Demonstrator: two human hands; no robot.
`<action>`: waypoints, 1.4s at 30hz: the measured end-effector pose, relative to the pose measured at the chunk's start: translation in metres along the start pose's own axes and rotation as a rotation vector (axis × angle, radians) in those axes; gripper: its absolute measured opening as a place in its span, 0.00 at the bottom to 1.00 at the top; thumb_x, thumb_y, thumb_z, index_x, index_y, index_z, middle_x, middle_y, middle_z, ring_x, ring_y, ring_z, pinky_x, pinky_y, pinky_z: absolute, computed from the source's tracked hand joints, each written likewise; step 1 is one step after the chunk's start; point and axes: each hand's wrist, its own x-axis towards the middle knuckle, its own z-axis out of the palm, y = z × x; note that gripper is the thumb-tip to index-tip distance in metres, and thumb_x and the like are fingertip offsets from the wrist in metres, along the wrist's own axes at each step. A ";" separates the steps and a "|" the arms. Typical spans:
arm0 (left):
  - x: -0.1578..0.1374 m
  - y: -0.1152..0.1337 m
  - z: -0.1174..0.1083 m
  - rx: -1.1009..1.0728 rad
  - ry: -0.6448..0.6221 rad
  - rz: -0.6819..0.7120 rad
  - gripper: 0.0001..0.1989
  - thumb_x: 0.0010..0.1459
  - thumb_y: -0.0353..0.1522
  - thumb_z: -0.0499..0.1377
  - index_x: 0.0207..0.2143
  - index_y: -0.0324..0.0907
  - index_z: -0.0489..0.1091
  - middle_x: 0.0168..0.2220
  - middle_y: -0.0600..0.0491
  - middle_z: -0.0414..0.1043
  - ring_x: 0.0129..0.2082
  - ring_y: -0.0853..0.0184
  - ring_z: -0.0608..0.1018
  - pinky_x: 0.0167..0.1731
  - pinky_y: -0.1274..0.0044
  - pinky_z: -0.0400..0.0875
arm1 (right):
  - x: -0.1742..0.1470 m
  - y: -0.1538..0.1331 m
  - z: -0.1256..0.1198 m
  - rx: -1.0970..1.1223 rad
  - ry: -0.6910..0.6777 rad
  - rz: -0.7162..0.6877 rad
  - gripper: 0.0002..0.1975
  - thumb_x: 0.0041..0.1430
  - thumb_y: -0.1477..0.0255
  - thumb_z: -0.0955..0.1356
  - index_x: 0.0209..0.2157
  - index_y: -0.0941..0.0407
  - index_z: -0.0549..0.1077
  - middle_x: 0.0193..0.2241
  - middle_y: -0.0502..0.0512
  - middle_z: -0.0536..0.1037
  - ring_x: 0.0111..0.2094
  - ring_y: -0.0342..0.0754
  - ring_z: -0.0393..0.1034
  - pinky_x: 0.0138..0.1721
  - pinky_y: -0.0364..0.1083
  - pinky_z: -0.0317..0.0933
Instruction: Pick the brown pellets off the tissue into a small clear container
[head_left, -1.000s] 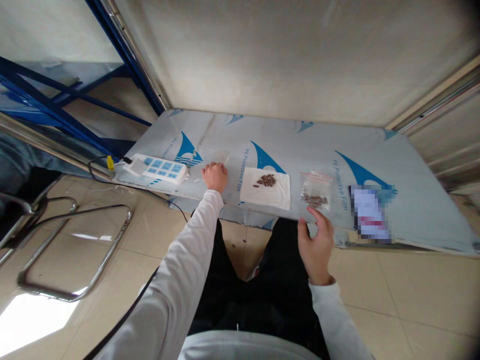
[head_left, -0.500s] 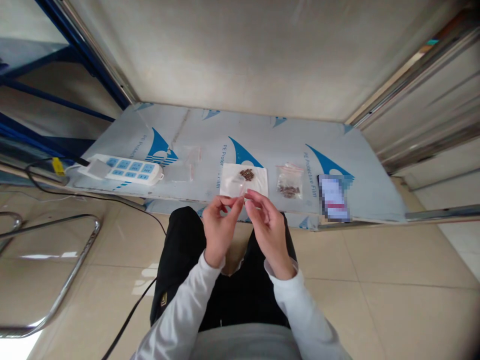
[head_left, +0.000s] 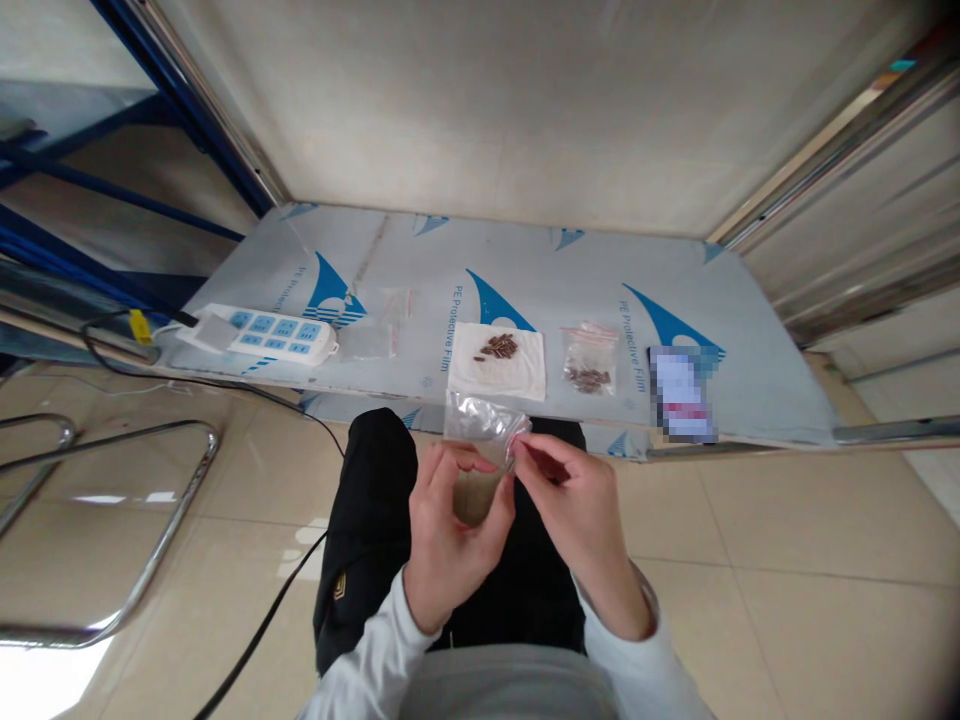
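Observation:
A small clear zip bag (head_left: 486,420) hangs between my hands, just in front of the table's near edge. My right hand (head_left: 574,520) pinches its reddish zip edge between thumb and fingers. At the lower end of that edge, my left hand (head_left: 454,530) curls thumb and index finger in a loose ring close round the bag's mouth; the exact contact is partly hidden. Beyond the bag lies a white cloth or paper square (head_left: 469,380), bearing a heap of small brown pieces (head_left: 501,347). Right of it rests another zip bag (head_left: 591,350) with similar brown pieces inside.
On the film-covered table (head_left: 420,250), a white power strip (head_left: 322,345) with blue sockets lies left, beside flat clear bags (head_left: 375,335). A phone (head_left: 681,395) sits near the right front edge. A chrome chair frame (head_left: 180,520) and black cable (head_left: 262,610) are lower left.
Both hands have come down and nearer to me, drawing the zip bag off the white square. The brown heap shows more fully, with a piece lying apart on its left.

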 end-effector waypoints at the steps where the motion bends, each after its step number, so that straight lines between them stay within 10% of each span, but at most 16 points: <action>1: 0.001 -0.002 -0.002 0.109 -0.001 0.117 0.18 0.51 0.39 0.66 0.44 0.47 0.69 0.46 0.45 0.73 0.48 0.54 0.76 0.48 0.60 0.74 | -0.001 -0.003 -0.001 -0.068 -0.001 -0.034 0.07 0.57 0.69 0.69 0.35 0.54 0.80 0.28 0.53 0.83 0.26 0.48 0.76 0.30 0.45 0.69; 5: 0.019 -0.011 -0.009 0.337 -0.195 0.394 0.45 0.49 0.42 0.68 0.65 0.45 0.51 0.63 0.39 0.59 0.63 0.48 0.64 0.60 0.56 0.62 | -0.001 -0.010 -0.006 -0.229 -0.059 -0.113 0.07 0.55 0.74 0.69 0.34 0.54 0.80 0.27 0.51 0.82 0.22 0.45 0.73 0.27 0.43 0.67; 11: 0.028 -0.021 -0.012 0.300 -0.371 0.403 0.32 0.54 0.35 0.65 0.60 0.47 0.60 0.53 0.46 0.73 0.55 0.55 0.74 0.56 0.61 0.66 | 0.000 -0.010 -0.007 -0.298 -0.207 -0.116 0.03 0.57 0.73 0.69 0.31 0.53 0.77 0.27 0.49 0.81 0.26 0.45 0.74 0.28 0.42 0.65; 19: 0.015 -0.020 -0.007 0.175 -0.302 0.409 0.33 0.52 0.29 0.64 0.60 0.48 0.60 0.52 0.47 0.73 0.53 0.56 0.75 0.55 0.62 0.69 | -0.005 -0.009 0.003 -0.690 -0.145 -0.205 0.03 0.54 0.76 0.70 0.31 0.54 0.74 0.28 0.53 0.79 0.28 0.51 0.73 0.28 0.46 0.62; 24: 0.009 -0.025 -0.005 0.060 -0.215 0.283 0.27 0.54 0.28 0.63 0.56 0.48 0.64 0.50 0.47 0.74 0.51 0.59 0.76 0.50 0.66 0.74 | -0.002 -0.013 -0.006 -0.482 -0.221 -0.161 0.09 0.57 0.69 0.70 0.41 0.54 0.75 0.33 0.54 0.81 0.32 0.51 0.75 0.33 0.47 0.67; 29: 0.000 -0.042 -0.009 0.076 -0.110 0.120 0.22 0.53 0.33 0.65 0.52 0.47 0.68 0.47 0.48 0.75 0.48 0.59 0.78 0.49 0.66 0.74 | 0.056 0.019 -0.014 -0.207 -0.158 -0.178 0.16 0.60 0.63 0.69 0.48 0.55 0.74 0.36 0.55 0.81 0.32 0.47 0.75 0.34 0.45 0.68; 35: -0.006 -0.051 -0.006 0.082 -0.127 0.084 0.23 0.52 0.31 0.66 0.51 0.47 0.67 0.46 0.48 0.76 0.47 0.60 0.78 0.49 0.67 0.75 | 0.136 0.069 0.026 -0.516 -0.067 -0.333 0.10 0.60 0.74 0.66 0.41 0.59 0.78 0.35 0.58 0.80 0.32 0.48 0.73 0.38 0.47 0.66; 42: -0.001 -0.054 -0.008 0.104 -0.089 0.078 0.23 0.51 0.31 0.66 0.51 0.48 0.68 0.46 0.47 0.76 0.47 0.57 0.79 0.48 0.65 0.76 | 0.155 0.069 0.065 -0.613 -0.142 -0.428 0.09 0.61 0.75 0.67 0.37 0.55 0.81 0.37 0.60 0.76 0.45 0.55 0.68 0.46 0.52 0.64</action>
